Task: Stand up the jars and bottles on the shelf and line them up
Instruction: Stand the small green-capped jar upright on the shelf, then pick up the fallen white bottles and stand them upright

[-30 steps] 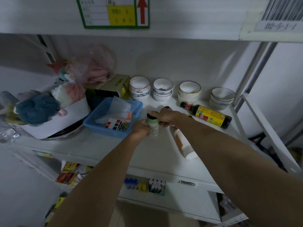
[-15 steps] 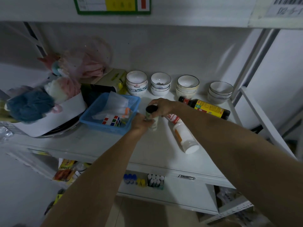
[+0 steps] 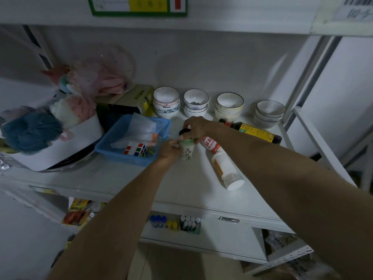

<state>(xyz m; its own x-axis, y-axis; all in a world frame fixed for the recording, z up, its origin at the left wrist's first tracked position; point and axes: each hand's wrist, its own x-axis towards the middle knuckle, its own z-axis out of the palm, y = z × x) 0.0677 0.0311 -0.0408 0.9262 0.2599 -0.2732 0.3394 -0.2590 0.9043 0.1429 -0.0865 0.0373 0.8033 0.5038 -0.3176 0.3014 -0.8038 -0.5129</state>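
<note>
A small pale green jar (image 3: 187,148) with a black lid stands upright on the white shelf (image 3: 125,178), beside the blue basket. My left hand (image 3: 169,150) grips its body from the left. My right hand (image 3: 194,127) holds it at the lid from above. Just right of the jar a white bottle (image 3: 224,164) with a red label lies on its side, cap end toward me. Behind it a dark sauce bottle (image 3: 251,131) with a yellow label lies flat, its neck partly hidden by my right forearm.
Stacks of bowls (image 3: 229,105) line the back wall. A blue basket (image 3: 121,142) holding a puzzle cube and plastic bags sits to the left. A white tub of bath sponges (image 3: 32,130) fills the far left. A metal upright (image 3: 314,77) bounds the right side.
The green jar has gone from held above the shelf to standing on it close to the basket, both hands still on it. The camera view has shifted slightly.
</note>
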